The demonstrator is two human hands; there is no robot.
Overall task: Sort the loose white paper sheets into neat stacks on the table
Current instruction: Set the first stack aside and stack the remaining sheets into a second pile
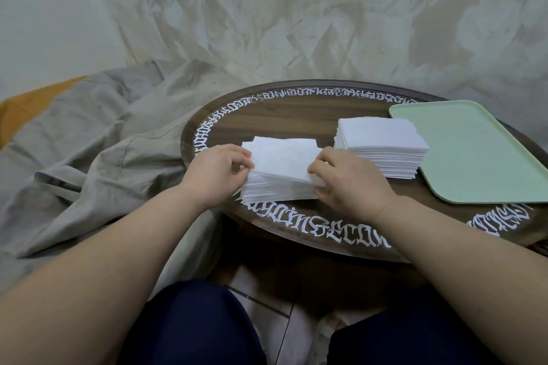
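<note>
My left hand (pixel 218 170) and right hand (pixel 345 179) pinch the near paper stack (pixel 281 166) by its ends; a second stack (pixel 381 142) sits at two o'clock, touching a green tray (pixel 474 151).

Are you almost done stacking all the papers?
Nearly. One neat stack already sits beside the green tray. The left hand and right hand grip the second stack, whose top sheets still lie crooked. No loose sheets show elsewhere.
</note>
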